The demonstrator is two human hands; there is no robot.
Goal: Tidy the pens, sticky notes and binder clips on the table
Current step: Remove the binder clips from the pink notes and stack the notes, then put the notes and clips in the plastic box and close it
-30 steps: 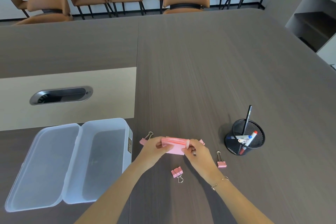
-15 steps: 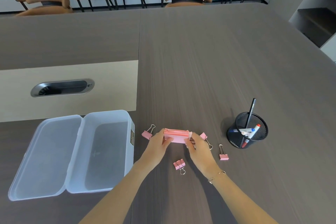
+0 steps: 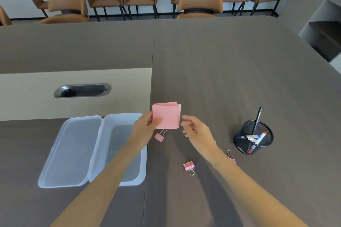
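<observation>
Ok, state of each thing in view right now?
Sticky notes: stacked, held off the table by left hand.
Right hand: open, holding nothing.
Box: open, nothing in it.
Lid: flipped open flat.
Pen cup: upright, pens inside.
Binder clips: loose on table.

Pink sticky notes [image 3: 167, 117], pink binder clips [image 3: 188, 166], black mesh pen cup [image 3: 253, 137], dark woodgrain table [image 3: 221, 72]

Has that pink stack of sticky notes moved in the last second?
Yes. The sticky notes rose off the table in the left hand, toward the plastic box.
</observation>
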